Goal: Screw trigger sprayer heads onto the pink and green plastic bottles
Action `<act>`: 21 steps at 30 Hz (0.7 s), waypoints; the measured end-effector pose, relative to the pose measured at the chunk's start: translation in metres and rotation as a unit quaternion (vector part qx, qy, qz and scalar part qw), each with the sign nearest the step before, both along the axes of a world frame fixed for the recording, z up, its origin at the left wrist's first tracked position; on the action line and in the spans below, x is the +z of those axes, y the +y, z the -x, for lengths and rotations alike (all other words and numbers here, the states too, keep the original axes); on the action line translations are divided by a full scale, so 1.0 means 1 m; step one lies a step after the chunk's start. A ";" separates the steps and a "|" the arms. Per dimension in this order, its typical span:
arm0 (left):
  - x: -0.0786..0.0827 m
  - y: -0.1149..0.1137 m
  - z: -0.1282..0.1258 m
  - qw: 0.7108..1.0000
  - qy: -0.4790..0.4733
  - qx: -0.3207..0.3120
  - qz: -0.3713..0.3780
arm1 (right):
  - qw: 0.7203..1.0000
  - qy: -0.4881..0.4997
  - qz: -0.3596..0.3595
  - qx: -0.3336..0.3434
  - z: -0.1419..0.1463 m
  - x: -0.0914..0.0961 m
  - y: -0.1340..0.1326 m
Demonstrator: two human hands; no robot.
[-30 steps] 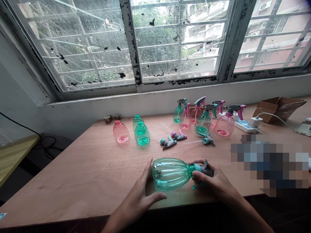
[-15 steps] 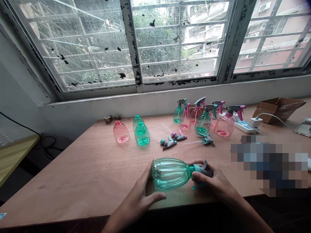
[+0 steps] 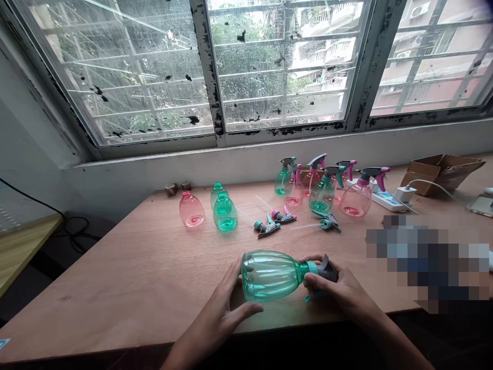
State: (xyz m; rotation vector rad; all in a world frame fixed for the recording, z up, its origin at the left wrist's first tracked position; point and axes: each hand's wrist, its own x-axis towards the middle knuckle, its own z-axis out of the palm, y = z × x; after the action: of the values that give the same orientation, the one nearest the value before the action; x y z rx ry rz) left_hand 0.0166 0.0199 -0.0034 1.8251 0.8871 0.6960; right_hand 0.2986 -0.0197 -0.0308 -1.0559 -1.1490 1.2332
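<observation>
A green see-through spray bottle (image 3: 271,275) lies on its side near the front edge of the wooden table (image 3: 127,288), its base toward the left. My left hand (image 3: 225,311) cups the bottle's base, thumb under it and fingers behind. My right hand (image 3: 341,290) is closed round the grey and teal spray head (image 3: 326,270) at the bottle's neck.
Behind stand one pink bottle (image 3: 191,209) and two green bottles (image 3: 225,212) without heads. Three loose spray heads (image 3: 267,226) lie mid-table. Several finished spray bottles (image 3: 322,191) stand at the back right, beside a power strip (image 3: 387,199) and a cardboard box (image 3: 441,172).
Almost nothing has moved. The bottle has turned slightly in my hands, and my grip stays the same.
</observation>
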 end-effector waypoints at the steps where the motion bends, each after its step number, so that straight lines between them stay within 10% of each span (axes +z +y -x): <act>1: 0.000 0.000 0.000 1.000 0.000 0.001 -0.004 | 1.000 -0.001 0.000 0.002 0.000 0.000 0.000; 21: -0.003 0.000 0.000 1.000 -0.020 -0.003 -0.002 | 1.000 -0.008 -0.006 0.005 -0.001 -0.001 0.000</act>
State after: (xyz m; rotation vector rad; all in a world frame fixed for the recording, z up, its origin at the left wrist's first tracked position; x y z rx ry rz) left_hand 0.0168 0.0202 -0.0062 1.8103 0.8532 0.7283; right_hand 0.2993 -0.0192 -0.0319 -1.0545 -1.1742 1.2256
